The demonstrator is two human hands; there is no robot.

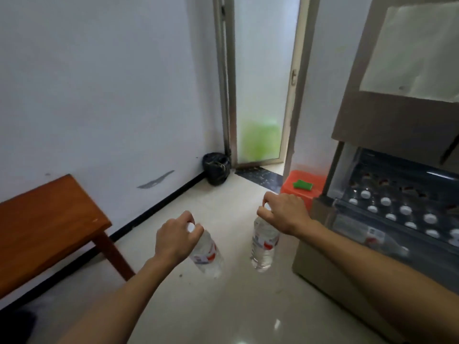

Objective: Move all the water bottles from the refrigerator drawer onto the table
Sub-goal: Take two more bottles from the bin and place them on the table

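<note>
My left fingers (185, 218) curl round the white cap of the first water bottle (206, 255). My right fingers (263, 210) pinch the cap of the second water bottle (264, 247). Both hang cap-up over the floor (223, 306), the first tilted with its base swung right, the second nearly upright. The wooden counter (47, 219) lies to the left, well apart, and the left hand (172, 242) is nearer to it than the right hand (285, 213). I judge the carry goes leftward and up over the counter's near corner. I see nothing standing between. At the right, the refrigerator drawer (347, 207) stands open with rows of capped bottles (404, 209) upright inside. An orange stool (315, 182) and a black bag (215, 168) sit beyond.
</note>
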